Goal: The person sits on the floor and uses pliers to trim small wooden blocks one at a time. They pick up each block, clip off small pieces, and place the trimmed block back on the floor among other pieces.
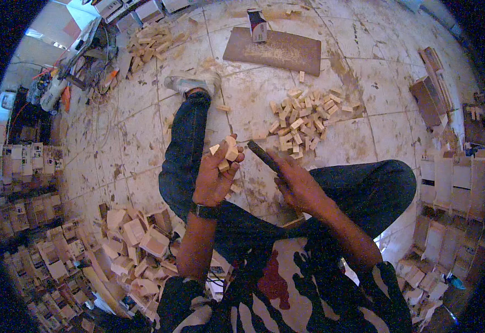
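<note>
My left hand (213,178), with a dark band at the wrist, is closed around a few small pale wooden blocks (231,150) that stick out between thumb and fingers. To the right of it, apart from the blocks, my right hand (298,186) grips a dark, flat, bar-like tool (263,156), which looks like a file or rasp. Its free end points up and left toward the left hand. Just beyond the right hand a heap of small wooden blocks (303,117) lies on the tiled floor.
Farther off, a brown board (298,51) strewn with sawdust bears a small carton (257,26). Another heap of wood pieces (148,47) lies far left. Larger wooden offcuts (137,233) pile up near left. Stacked wooden parts (31,205) line the left side. My bent legs (359,191) frame the workspace.
</note>
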### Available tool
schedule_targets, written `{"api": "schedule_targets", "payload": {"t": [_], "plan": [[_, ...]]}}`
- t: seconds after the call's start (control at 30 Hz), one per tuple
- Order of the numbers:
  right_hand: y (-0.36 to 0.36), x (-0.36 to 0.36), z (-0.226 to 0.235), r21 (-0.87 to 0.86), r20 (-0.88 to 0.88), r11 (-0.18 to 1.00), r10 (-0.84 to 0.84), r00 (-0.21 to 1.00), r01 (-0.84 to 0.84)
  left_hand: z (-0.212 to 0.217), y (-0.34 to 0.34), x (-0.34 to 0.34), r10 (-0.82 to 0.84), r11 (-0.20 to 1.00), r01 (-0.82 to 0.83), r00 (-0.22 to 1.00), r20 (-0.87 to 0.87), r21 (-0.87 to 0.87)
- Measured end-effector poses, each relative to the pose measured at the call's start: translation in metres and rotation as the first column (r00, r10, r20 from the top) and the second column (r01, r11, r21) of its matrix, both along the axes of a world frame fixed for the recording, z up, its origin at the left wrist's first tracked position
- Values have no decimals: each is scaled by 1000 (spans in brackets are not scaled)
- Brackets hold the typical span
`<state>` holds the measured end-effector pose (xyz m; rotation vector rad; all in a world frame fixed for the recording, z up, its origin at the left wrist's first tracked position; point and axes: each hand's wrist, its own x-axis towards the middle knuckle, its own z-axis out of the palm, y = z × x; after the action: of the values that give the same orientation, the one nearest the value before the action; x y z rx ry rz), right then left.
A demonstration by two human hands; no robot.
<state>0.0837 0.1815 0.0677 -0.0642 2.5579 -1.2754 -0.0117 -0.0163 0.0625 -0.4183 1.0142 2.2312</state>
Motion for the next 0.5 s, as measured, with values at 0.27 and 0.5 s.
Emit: {"api": "schedule_targets", "payload": {"t": [0.27, 0.5], "plan": [[10, -4, 2, 77, -41, 991, 113, 993, -110, -2, -4, 1, -115, 993, 111, 987, 117, 35], [12, -5, 11, 70, 86, 981, 176, 981, -182, 10, -6, -2, -281, 884, 230, 957, -70, -408]]}}
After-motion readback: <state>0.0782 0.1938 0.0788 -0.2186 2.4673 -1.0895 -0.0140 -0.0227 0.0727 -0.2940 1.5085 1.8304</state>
